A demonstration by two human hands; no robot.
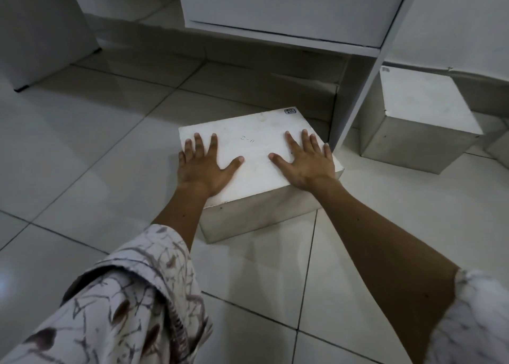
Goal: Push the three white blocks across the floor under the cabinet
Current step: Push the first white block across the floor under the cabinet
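Observation:
A flat white block (253, 140) lies on the tiled floor in front of the white cabinet (289, 11), its far right corner close to the cabinet's side panel (358, 94). My left hand (202, 168) rests flat on the block's top at its left side, fingers spread. On the right side of the same top my right hand (305, 162) also lies flat with fingers apart. A second, taller white block (421, 107) stands on the floor to the right of the side panel. At the right frame edge a sliver of another pale object shows; what it is I cannot tell.
A shadowed gap (248, 69) opens under the cabinet, just beyond the flat block. A white panel or appliance (41, 33) stands at the far left. Pale floor tiles (82, 149) with dark grout lines spread to the left and toward me.

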